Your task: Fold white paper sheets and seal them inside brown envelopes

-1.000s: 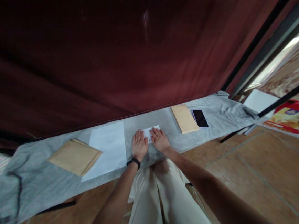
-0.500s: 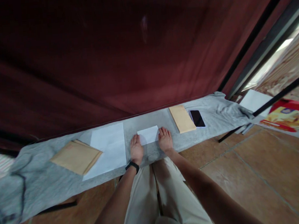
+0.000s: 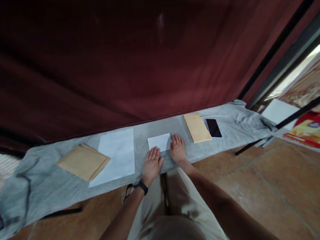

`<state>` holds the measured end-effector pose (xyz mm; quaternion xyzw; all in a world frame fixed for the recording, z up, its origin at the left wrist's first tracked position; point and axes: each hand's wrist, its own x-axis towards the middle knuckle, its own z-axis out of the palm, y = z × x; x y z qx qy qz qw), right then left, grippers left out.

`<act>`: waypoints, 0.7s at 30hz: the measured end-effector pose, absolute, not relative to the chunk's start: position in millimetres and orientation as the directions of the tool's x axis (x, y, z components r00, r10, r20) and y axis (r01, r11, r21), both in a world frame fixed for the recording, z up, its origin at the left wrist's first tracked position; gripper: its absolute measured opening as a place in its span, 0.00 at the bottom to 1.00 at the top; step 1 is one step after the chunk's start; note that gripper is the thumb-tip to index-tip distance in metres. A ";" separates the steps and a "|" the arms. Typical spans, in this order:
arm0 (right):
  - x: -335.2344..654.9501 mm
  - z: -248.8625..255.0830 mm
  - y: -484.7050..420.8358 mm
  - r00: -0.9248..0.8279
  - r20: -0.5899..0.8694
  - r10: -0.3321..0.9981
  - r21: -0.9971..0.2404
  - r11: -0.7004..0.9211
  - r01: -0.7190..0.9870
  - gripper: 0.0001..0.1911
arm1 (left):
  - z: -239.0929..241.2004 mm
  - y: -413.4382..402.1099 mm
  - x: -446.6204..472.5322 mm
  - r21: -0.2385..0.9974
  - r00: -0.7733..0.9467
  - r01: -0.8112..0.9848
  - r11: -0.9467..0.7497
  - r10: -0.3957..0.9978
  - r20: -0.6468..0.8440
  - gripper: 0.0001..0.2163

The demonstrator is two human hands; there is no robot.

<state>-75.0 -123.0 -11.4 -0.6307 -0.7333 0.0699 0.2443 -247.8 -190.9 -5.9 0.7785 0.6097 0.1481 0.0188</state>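
A dark maroon cloth curtain (image 3: 132, 55) hangs behind the long desk draped in grey fabric (image 3: 43, 188). On it lie a large white paper sheet (image 3: 114, 157), a stack of tan paper envelopes (image 3: 83, 162), a single tan envelope (image 3: 196, 127) and a black smartphone (image 3: 213, 127). The small folded white paper (image 3: 158, 142) sits mid-desk. The right hand (image 3: 178, 150) lies flat, fingers spread and released, touching its right edge; the left hand (image 3: 151, 165), also flat and released, rests just below it. The step looks like pressing the fold; next calls for a firm, even crease.
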 end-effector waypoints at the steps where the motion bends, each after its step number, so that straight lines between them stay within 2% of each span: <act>1: -75.9 -9.3 -123.1 -0.122 0.286 0.950 -0.419 0.239 0.876 0.27 | -6.0 -192.7 -246.6 0.203 0.214 0.946 -0.254 0.956 0.200 0.26; 4: -86.5 -3.0 -121.9 -0.344 0.308 0.887 -0.435 0.453 0.779 0.26 | -7.7 -193.3 -246.7 0.201 0.222 0.944 -0.261 0.955 0.197 0.25; 6: -98.7 -0.8 -120.6 -0.524 0.270 0.808 -0.423 0.588 0.689 0.24 | -9.6 -192.4 -247.7 0.207 0.217 0.944 -0.255 0.957 0.190 0.25; 9: -115.2 -1.8 -118.0 -0.658 0.172 0.733 -0.393 0.663 0.637 0.23 | -12.2 -193.6 -248.3 0.205 0.208 0.949 -0.241 0.963 0.173 0.23; 16: -109.7 -5.2 -103.9 -0.638 0.123 0.760 -0.280 0.644 0.712 0.23 | -12.0 -212.0 -245.8 0.187 0.125 0.967 -0.171 0.964 0.236 0.26; 21: -88.2 -9.2 -98.9 -0.493 0.143 0.858 -0.246 0.514 0.822 0.25 | -15.2 -220.0 -244.2 0.199 0.082 0.971 -0.136 0.963 0.257 0.26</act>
